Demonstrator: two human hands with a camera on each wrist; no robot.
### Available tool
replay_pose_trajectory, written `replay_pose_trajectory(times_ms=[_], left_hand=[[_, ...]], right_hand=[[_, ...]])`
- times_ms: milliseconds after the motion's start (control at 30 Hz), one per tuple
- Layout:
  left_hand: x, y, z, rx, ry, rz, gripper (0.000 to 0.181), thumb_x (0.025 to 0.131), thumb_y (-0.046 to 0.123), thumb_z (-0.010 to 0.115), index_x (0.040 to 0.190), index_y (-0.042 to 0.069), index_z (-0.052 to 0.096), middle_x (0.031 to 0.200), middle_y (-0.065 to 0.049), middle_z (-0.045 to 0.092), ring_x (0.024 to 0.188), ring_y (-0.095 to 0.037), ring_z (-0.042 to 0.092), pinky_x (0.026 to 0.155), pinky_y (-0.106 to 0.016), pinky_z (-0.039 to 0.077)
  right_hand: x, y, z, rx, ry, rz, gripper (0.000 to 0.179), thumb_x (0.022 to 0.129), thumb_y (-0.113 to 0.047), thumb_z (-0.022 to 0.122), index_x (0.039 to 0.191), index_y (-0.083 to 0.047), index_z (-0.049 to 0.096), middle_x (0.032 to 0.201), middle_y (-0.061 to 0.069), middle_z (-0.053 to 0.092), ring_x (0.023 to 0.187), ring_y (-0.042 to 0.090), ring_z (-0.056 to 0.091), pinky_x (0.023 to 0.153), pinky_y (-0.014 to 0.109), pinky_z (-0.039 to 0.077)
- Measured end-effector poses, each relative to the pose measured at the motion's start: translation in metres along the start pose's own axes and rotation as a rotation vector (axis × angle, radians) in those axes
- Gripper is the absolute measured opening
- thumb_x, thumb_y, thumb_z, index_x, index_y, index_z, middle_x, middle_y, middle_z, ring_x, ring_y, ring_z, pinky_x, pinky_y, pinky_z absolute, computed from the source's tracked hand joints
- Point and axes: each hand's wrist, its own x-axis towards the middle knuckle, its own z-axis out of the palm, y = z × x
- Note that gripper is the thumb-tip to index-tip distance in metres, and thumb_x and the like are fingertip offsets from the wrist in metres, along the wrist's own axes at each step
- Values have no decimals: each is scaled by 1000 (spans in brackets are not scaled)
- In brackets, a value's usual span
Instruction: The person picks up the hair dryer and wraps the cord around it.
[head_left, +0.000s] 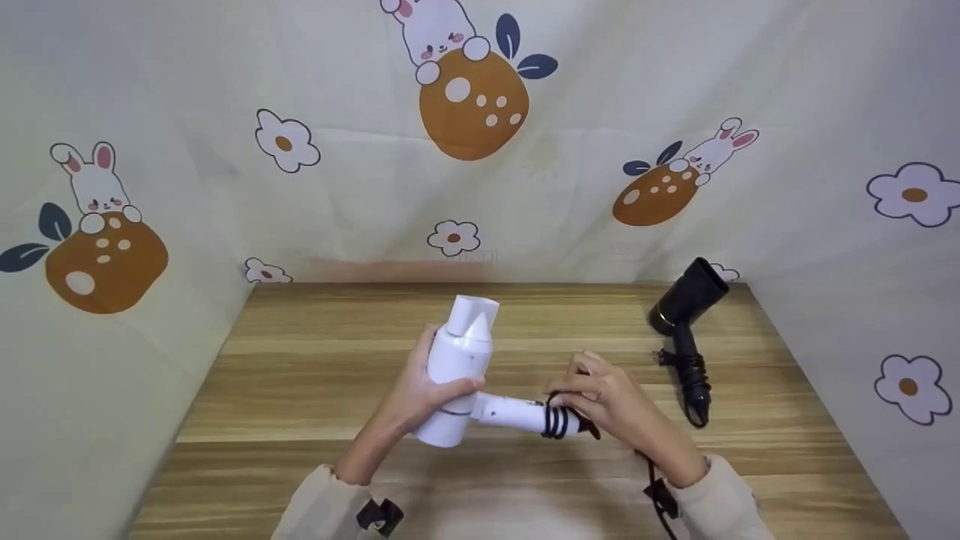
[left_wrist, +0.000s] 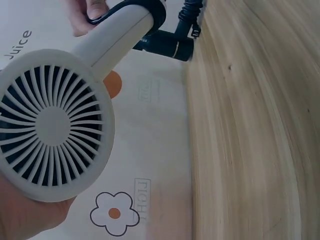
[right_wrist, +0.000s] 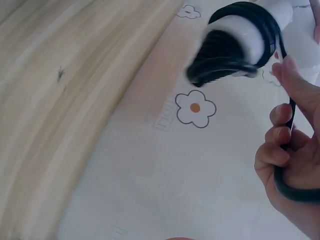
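Note:
My left hand (head_left: pixel 418 390) grips the barrel of a white hair dryer (head_left: pixel 459 367), its nozzle pointing away from me. The dryer's handle (head_left: pixel 514 414) sticks out to the right, and several turns of black cord (head_left: pixel 555 422) circle its lower end. My right hand (head_left: pixel 611 397) is beside that end, holding the cord. In the right wrist view a length of cord (right_wrist: pixel 285 185) runs through the curled fingers (right_wrist: pixel 272 155), then up to the coil. The round slatted air intake (left_wrist: pixel 52 125) faces the left wrist camera.
A black hair dryer (head_left: pixel 690 296) lies at the right of the wooden table (head_left: pixel 315 337), its own cord (head_left: pixel 691 375) wound about its handle. Behind the table hangs a pale curtain (head_left: pixel 352 195) printed with rabbits, oranges and flowers. Dark straps sit by both sleeves (head_left: pixel 322 506).

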Motion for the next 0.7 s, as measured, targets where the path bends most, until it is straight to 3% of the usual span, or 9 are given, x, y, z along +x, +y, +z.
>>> replay_pose_trajectory(times_ms=[167, 267, 500, 700], left_hand=[[-2, -2, -4, -138, -20, -46, 68, 74, 16, 72, 129, 7, 34, 97, -11, 56, 86, -20, 57, 74, -35, 50], [-4, -3, -4, -239, -22, -70, 68, 75, 13, 68, 131, 3, 32, 97, -10, 55, 87, -20, 57, 76, -35, 49], [-8, 0, -3, -360, -38, -95, 62, 74, 14, 62, 127, -1, 32, 95, -7, 56, 84, -18, 58, 77, -35, 49], [-9, -1, -2, -431, -21, -100, 54, 76, 17, 58, 122, 1, 35, 95, -6, 58, 84, -19, 59, 76, -35, 50]], right_hand=[[-3, 7, -1, 331, -27, 42, 22, 77, 3, 68, 96, -6, 72, 75, 4, 55, 66, 9, 46, 56, 18, 42], [-4, 6, -4, 462, -64, 105, 20, 81, 6, 62, 98, -1, 71, 78, 8, 57, 69, 8, 49, 58, 20, 44], [-4, 6, -10, 592, -130, 176, 23, 87, 5, 55, 103, -1, 69, 82, 4, 61, 73, 2, 51, 61, 22, 47], [-6, 3, -5, 641, -104, 241, 22, 92, 4, 47, 104, 8, 64, 99, -4, 69, 85, 1, 61, 71, 19, 51]])
